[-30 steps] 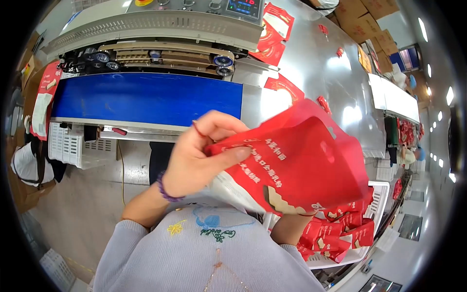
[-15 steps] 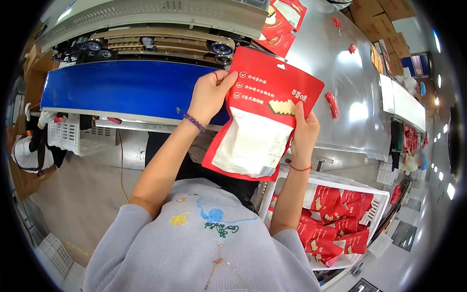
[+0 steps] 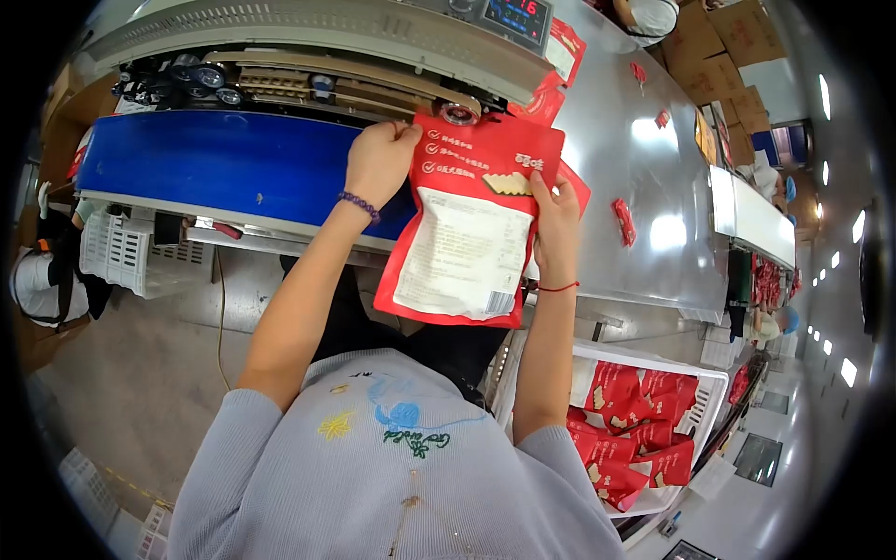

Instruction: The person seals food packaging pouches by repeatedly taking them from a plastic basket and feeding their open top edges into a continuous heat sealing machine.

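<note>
My left hand [image 3: 381,168] pinches the upper left edge of a red pouch [image 3: 462,229] with a white label panel. On the pouch's right edge, my right hand [image 3: 557,219] is closed, thumb on the front. The pouch hangs flat with its printed face toward me, its top near the rollers of the sealing machine [image 3: 327,47]. Beside my left hand lies the blue conveyor belt [image 3: 233,163], partly covered by the pouch's upper left part.
A white crate [image 3: 707,392] of red pouches stands at the lower right. More red pouches [image 3: 565,51] and small red packets [image 3: 623,222] lie on the steel table [image 3: 607,121]. Another person [image 3: 47,285] is at the far left, near a white basket [image 3: 114,252]. Cardboard boxes [image 3: 723,47] are stacked behind.
The pouch was tilted in front of me, then turned upright with both hands on its edges. Since then both hands have carried it slightly left, its top nearer the rollers.
</note>
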Demonstrator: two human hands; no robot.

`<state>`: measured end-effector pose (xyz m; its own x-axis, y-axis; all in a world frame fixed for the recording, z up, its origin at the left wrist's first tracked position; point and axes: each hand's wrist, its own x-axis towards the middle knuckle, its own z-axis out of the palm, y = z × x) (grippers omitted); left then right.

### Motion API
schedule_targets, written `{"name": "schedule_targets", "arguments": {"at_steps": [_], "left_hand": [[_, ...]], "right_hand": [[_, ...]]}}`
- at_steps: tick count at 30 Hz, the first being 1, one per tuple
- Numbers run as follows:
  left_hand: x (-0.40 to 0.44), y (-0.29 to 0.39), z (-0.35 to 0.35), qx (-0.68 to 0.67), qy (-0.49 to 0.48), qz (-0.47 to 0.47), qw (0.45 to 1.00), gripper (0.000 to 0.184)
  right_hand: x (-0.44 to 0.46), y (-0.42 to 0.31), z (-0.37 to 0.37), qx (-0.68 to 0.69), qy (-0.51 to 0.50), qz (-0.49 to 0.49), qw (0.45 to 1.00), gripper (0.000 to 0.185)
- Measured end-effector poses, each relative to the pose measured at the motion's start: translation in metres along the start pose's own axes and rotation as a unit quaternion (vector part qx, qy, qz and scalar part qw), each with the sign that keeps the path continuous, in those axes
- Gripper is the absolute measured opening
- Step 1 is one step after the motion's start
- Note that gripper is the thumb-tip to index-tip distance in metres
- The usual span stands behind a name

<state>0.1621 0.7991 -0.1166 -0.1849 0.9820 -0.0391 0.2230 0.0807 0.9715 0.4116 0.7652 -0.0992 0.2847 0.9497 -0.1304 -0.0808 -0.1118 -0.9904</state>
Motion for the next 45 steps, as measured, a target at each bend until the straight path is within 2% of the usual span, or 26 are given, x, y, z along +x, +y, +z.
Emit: {"name": "schedule_targets", "arguments": {"at_steps": [4, 6, 7, 10, 11, 12, 14, 16, 17, 18, 19, 21, 23, 24, 25, 26, 28, 29, 32, 34, 36, 37, 40, 42, 43, 45], "left_hand": [[-0.019, 0.016, -0.051, 0.221, 0.056, 0.062, 0.972, 0.037], [-0.034, 0.015, -0.070, 0.244, 0.168, 0.204, 0.933, 0.029], [-0.045, 0.023, -0.075, 0.191, 0.169, 0.205, 0.945, 0.024], [-0.090, 0.064, -0.061, 0.042, 0.122, 0.207, 0.970, 0.013], [-0.102, 0.074, -0.047, -0.001, 0.082, 0.232, 0.969, 0.013], [-0.113, 0.081, -0.034, -0.046, 0.042, 0.250, 0.966, 0.013], [-0.129, 0.088, -0.012, -0.043, -0.053, 0.234, 0.970, 0.015], [-0.137, 0.092, 0.014, -0.029, -0.113, 0.240, 0.964, 0.014], [-0.140, 0.094, 0.028, -0.021, -0.138, 0.219, 0.966, 0.014], [-0.143, 0.093, 0.038, -0.024, -0.159, 0.222, 0.962, 0.014], [-0.145, 0.090, 0.049, -0.027, -0.194, 0.221, 0.955, 0.014], [-0.150, 0.088, 0.058, -0.030, -0.254, 0.222, 0.941, 0.014], [-0.161, 0.089, 0.069, -0.015, -0.268, 0.236, 0.934, 0.012], [-0.164, 0.088, 0.071, -0.012, -0.277, 0.236, 0.931, 0.012], [-0.166, 0.087, 0.072, -0.010, -0.277, 0.236, 0.931, 0.012], [-0.168, 0.085, 0.072, -0.001, -0.287, 0.230, 0.930, 0.013], [-0.169, 0.082, 0.072, 0.008, -0.292, 0.223, 0.930, 0.014], [-0.167, 0.080, 0.072, 0.011, -0.295, 0.222, 0.929, 0.013], [-0.168, 0.084, 0.068, 0.009, -0.284, 0.208, 0.936, 0.012], [-0.170, 0.088, 0.070, 0.002, -0.272, 0.197, 0.942, 0.011], [-0.174, 0.093, 0.077, -0.049, -0.269, 0.247, 0.930, 0.010], [-0.181, 0.104, 0.080, -0.037, -0.262, 0.272, 0.925, 0.011], [-0.188, 0.126, 0.090, -0.056, -0.319, 0.404, 0.855, 0.042], [-0.188, 0.140, 0.093, -0.054, -0.354, 0.468, 0.808, 0.061], [-0.184, 0.139, 0.099, -0.085, -0.351, 0.508, 0.782, 0.071], [-0.186, 0.149, 0.096, -0.135, -0.409, 0.453, 0.780, 0.083]], "right_hand": [[0.000, 0.000, 0.034, 0.022, -0.033, 0.025, 0.999, 0.032], [-0.001, 0.007, 0.046, -0.006, -0.005, 0.023, 1.000, 0.030], [-0.012, -0.005, 0.052, 0.030, -0.034, 0.050, 0.998, 0.033], [-0.027, -0.006, 0.024, 0.089, -0.123, 0.011, 0.988, 0.038], [-0.031, -0.007, 0.002, 0.027, -0.106, -0.024, 0.994, 0.034], [-0.040, -0.003, -0.023, -0.027, -0.075, -0.080, 0.994, 0.041], [-0.079, -0.015, -0.088, -0.188, 0.043, -0.154, 0.969, 0.039], [-0.123, -0.010, -0.168, -0.411, 0.225, -0.211, 0.858, 0.039], [-0.156, -0.014, -0.211, -0.484, 0.289, -0.253, 0.786, 0.042], [-0.190, -0.025, -0.244, -0.511, 0.351, -0.206, 0.757, 0.044], [-0.221, -0.016, -0.299, -0.565, 0.408, -0.234, 0.677, 0.038], [-0.296, -0.034, -0.342, -0.621, 0.552, -0.137, 0.539, 0.039], [-0.364, -0.031, -0.400, -0.688, 0.615, -0.020, 0.386, 0.053], [-0.388, -0.026, -0.418, -0.687, 0.639, 0.072, 0.340, 0.064], [-0.405, -0.014, -0.437, -0.699, 0.646, 0.123, 0.281, 0.058], [-0.424, -0.002, -0.459, -0.699, 0.645, 0.123, 0.283, 0.058], [-0.442, 0.011, -0.493, -0.531, 0.654, 0.124, 0.525, 0.042], [-0.435, 0.001, -0.477, -0.539, 0.648, 0.039, 0.537, 0.032], [-0.406, -0.044, -0.416, -0.560, 0.646, -0.048, 0.517, 0.024], [-0.387, -0.081, -0.378, -0.626, 0.655, -0.107, 0.409, 0.027], [-0.365, -0.123, -0.325, -0.578, 0.657, -0.167, 0.454, 0.026], [-0.357, -0.137, -0.303, -0.583, 0.647, -0.194, 0.452, 0.025], [-0.326, -0.165, -0.229, -0.633, 0.574, -0.302, 0.422, 0.026], [-0.307, -0.165, -0.187, -0.569, 0.521, -0.431, 0.468, 0.030], [-0.300, -0.162, -0.163, -0.525, 0.491, -0.460, 0.521, 0.033], [-0.270, -0.150, -0.113, -0.411, 0.410, -0.522, 0.624, 0.034]]}}
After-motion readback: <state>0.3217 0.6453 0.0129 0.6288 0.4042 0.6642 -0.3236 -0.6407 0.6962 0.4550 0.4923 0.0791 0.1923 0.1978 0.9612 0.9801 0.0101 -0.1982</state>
